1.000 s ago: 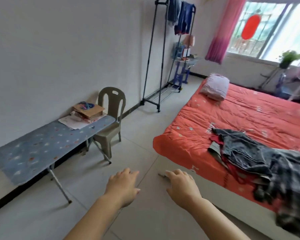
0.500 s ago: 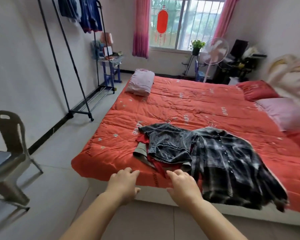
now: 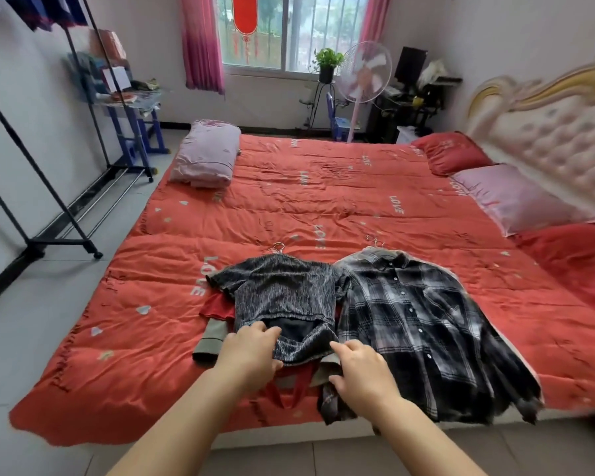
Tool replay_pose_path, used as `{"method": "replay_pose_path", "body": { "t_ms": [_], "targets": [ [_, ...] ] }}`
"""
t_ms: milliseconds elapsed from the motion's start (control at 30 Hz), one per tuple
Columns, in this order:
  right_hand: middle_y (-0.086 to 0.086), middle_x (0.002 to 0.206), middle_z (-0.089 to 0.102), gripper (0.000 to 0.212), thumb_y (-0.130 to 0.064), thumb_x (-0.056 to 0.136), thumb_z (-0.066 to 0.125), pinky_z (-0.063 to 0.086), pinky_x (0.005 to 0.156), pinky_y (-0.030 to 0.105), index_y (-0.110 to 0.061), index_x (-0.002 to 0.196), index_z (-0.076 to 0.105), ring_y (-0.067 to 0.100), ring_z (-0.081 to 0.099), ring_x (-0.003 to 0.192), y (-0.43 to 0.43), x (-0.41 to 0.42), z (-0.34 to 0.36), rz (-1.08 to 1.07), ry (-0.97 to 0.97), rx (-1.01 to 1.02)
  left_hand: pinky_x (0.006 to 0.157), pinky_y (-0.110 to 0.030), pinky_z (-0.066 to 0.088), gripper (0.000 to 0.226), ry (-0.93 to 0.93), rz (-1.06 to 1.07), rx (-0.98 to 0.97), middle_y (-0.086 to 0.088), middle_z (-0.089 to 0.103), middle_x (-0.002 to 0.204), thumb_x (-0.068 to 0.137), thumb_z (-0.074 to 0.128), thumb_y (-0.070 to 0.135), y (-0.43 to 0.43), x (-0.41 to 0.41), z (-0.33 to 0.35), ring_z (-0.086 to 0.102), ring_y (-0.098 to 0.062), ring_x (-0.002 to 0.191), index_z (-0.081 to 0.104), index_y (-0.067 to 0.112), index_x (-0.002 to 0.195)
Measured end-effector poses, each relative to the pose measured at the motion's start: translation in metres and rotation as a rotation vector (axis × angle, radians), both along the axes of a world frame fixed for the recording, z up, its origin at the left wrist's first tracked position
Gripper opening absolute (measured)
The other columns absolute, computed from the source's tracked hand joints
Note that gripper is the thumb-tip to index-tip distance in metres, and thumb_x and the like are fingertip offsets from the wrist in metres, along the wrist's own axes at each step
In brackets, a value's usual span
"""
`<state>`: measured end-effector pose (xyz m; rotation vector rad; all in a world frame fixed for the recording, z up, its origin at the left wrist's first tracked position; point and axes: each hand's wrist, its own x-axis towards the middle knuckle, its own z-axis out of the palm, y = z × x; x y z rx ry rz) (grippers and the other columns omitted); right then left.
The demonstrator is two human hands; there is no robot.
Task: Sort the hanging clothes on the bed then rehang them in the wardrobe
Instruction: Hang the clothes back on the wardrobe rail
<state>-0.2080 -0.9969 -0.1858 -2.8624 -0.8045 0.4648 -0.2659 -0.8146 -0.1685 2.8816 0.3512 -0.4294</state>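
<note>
Left hand [image 3: 251, 352] fingers clamped on grey top [image 3: 282, 290] hem; right hand [image 3: 363, 372] at same hem, grip unclear; red garment [image 3: 216, 309] under top mostly hidden.

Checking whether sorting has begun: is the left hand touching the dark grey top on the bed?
Touching. The head view shows the left hand gripping the lower hem of the dark grey top.

A green plant [image 3: 328, 60] in a black pot sits on a thin stand under the window [image 3: 296, 25], with a pink fan [image 3: 364, 72] just beside it on the right. 2 pink curtains [image 3: 201, 42] hang at the window's sides, and a red lantern [image 3: 244, 12] hangs at the glass. Near the left wall a blue desk [image 3: 141, 102] holds papers and small things, and a black screen [image 3: 409, 65] stands in the far right corner.
</note>
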Motion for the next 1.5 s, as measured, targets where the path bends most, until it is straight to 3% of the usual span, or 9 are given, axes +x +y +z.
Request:
{"method": "replay_pose_path", "body": {
  "t_ms": [367, 633, 1033, 1333, 1500],
  "targets": [
    [0.001, 0.136, 0.043, 0.056, -0.034, 0.093, 0.053, 0.033, 0.104, 0.034, -0.023, 0.143, 0.032, 0.022, 0.042, 0.124, 0.071, 0.151, -0.007, 0.018, 0.053, -0.038, 0.099, -0.038, 0.038, 0.055, 0.067, 0.03, -0.028, -0.002, 0.041, 0.136, 0.091, 0.053, 0.042, 0.069, 0.131, -0.012, 0.043, -0.025, 0.124, 0.034, 0.025, 0.14],
    [0.002, 0.139, 0.042, 0.058, -0.032, 0.093, 0.054, 0.036, 0.105, 0.036, -0.023, 0.145, 0.031, 0.022, 0.042, 0.125, 0.136, 0.274, -0.049, 0.137, 0.179, -0.063, 0.101, -0.038, 0.039, 0.056, 0.126, 0.168, -0.091, -0.003, 0.04, 0.139, 0.092, 0.053, 0.04, 0.113, 0.222, -0.041, 0.042, -0.024, 0.125, 0.033, 0.024, 0.141],
    [0.009, 0.138, 0.043, 0.052, -0.03, 0.094, 0.053, 0.039, 0.103, 0.042, -0.019, 0.142, 0.036, 0.027, 0.043, 0.125, 0.243, 0.473, -0.19, 0.23, 0.311, -0.149, 0.104, -0.034, 0.034, 0.059, 0.198, 0.36, -0.195, 0.001, 0.033, 0.143, 0.095, 0.046, 0.04, 0.188, 0.361, -0.157, 0.036, -0.02, 0.13, 0.022, 0.026, 0.146],
    [0.011, 0.131, 0.048, 0.045, -0.027, 0.095, 0.049, 0.045, 0.095, 0.047, -0.016, 0.137, 0.04, 0.031, 0.048, 0.118, 0.336, 0.555, -0.3, 0.145, 0.263, -0.005, 0.108, -0.03, 0.029, 0.055, 0.226, 0.392, -0.256, 0.005, 0.033, 0.141, 0.096, 0.044, 0.038, 0.217, 0.388, -0.259, 0.035, -0.016, 0.13, 0.023, 0.025, 0.146],
    [0.013, 0.14, 0.041, 0.057, -0.027, 0.093, 0.054, 0.04, 0.102, 0.047, -0.012, 0.144, 0.031, 0.032, 0.043, 0.125, 0.367, 0.582, -0.344, 0.095, 0.298, -0.003, 0.11, -0.027, 0.025, 0.056, 0.2, 0.427, -0.256, 0.008, 0.027, 0.145, 0.096, 0.043, 0.039, 0.231, 0.394, -0.293, 0.028, -0.013, 0.134, 0.021, 0.026, 0.146]
  ]
}}
